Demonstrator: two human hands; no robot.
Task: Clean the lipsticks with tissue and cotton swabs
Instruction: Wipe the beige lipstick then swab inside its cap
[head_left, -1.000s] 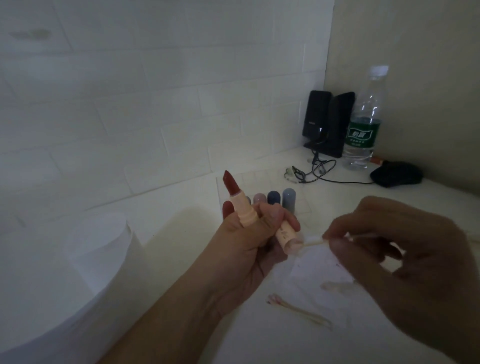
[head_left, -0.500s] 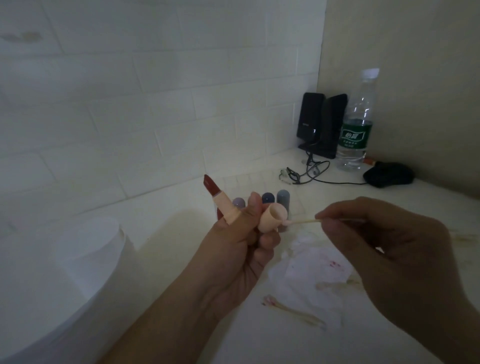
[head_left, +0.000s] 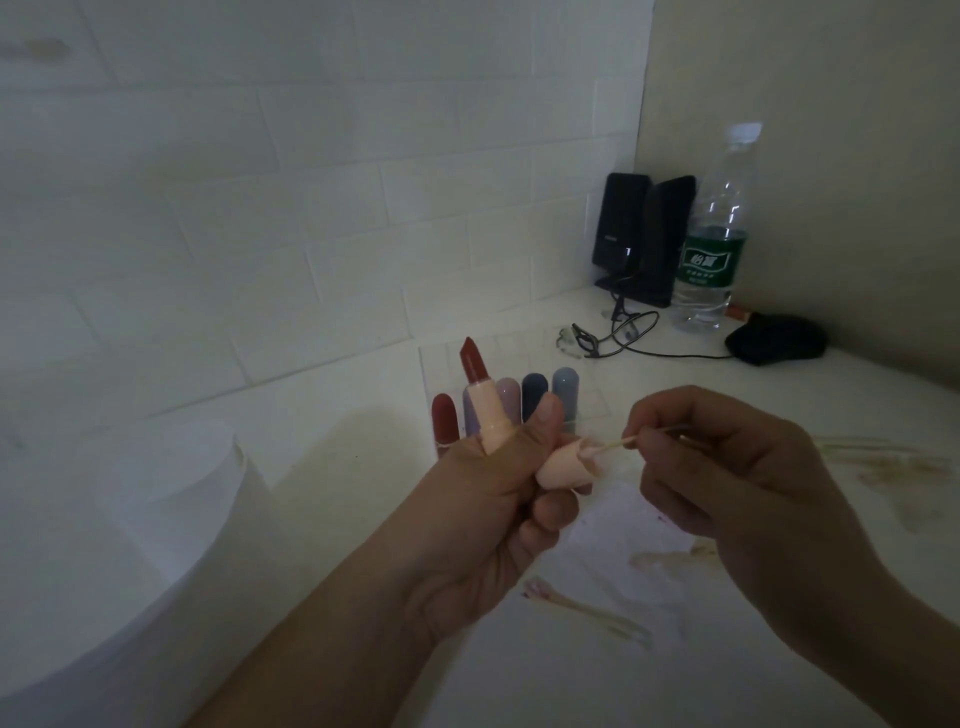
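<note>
My left hand (head_left: 483, 514) grips an uncapped lipstick (head_left: 480, 397) with a pink tube and dark red bullet pointing up, and also holds its pink cap (head_left: 563, 465) with the opening facing right. My right hand (head_left: 727, 483) pinches a cotton swab (head_left: 610, 447) whose tip is inside the cap's mouth. A stained tissue (head_left: 628, 540) lies on the table below both hands. Used swabs (head_left: 582, 605) lie at its near edge. Several capped lipsticks (head_left: 535, 395) stand in a clear holder behind my left hand.
A white tissue roll (head_left: 161, 514) stands at the left. In the far corner are black speakers (head_left: 644, 234), a water bottle (head_left: 717, 244), a cable (head_left: 628, 338) and a dark mouse (head_left: 774, 338). Brown smears (head_left: 893, 467) mark the table at the right.
My left hand has turned the lipstick upright and tipped the cap's opening toward the right. My right hand has pushed the swab tip into the cap. Both hands rose above the tissue.
</note>
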